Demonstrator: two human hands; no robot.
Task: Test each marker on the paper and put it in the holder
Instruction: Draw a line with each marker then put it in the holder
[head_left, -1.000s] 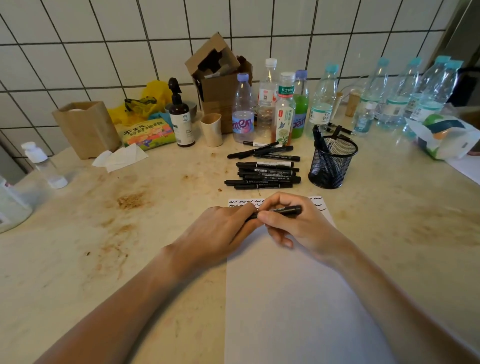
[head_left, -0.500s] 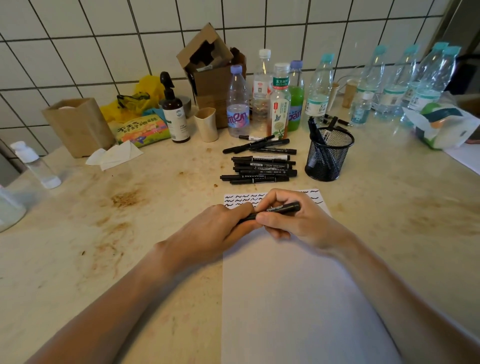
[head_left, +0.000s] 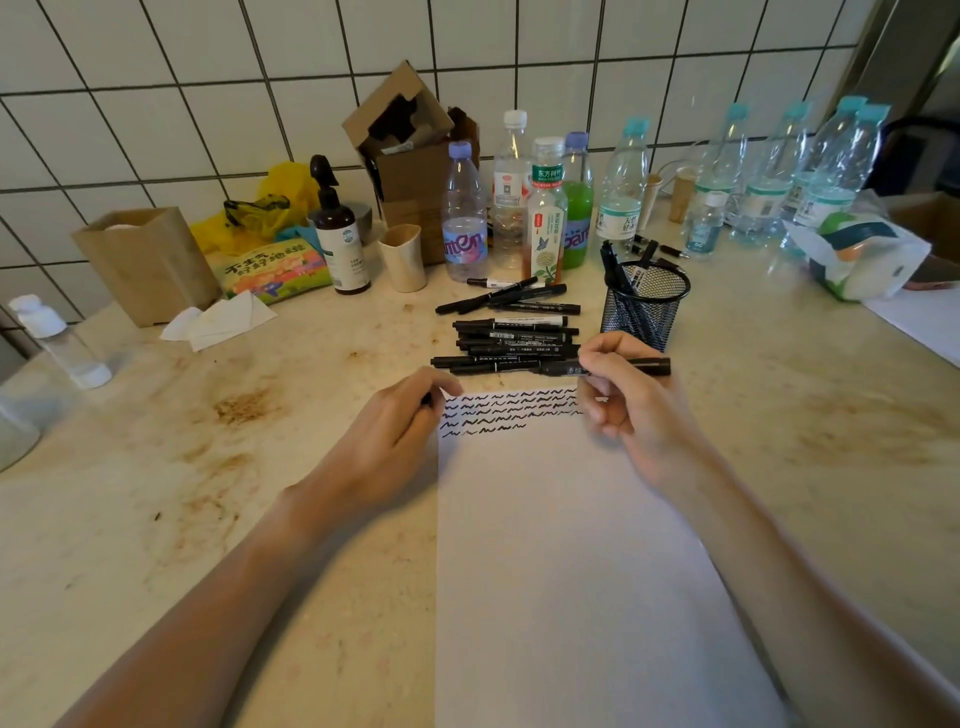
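Observation:
A white paper (head_left: 571, 571) lies on the counter, with rows of black squiggles (head_left: 509, 413) along its top edge. My right hand (head_left: 631, 405) grips a black marker (head_left: 652, 366) held level above the paper's top right corner. At the paper's top left corner, my left hand (head_left: 395, 431) is curled and pinches a small black piece (head_left: 426, 399), apparently the marker's cap, which is mostly hidden. Several black markers (head_left: 514, 338) lie in a pile beyond the paper. The black mesh holder (head_left: 644, 312) stands right of the pile with several markers in it.
Several plastic bottles (head_left: 545, 218) line the tiled wall behind the pile. An open cardboard box (head_left: 415, 171), a brown pump bottle (head_left: 340, 244), a beige cup (head_left: 402, 257) and crumpled tissue (head_left: 218, 322) sit at the back left. A tissue pack (head_left: 862, 257) lies at right.
My hands, joined on the marker before, have pulled apart. The right hand moved right and away with the marker; the left hand stayed left with the black piece. More squiggles show.

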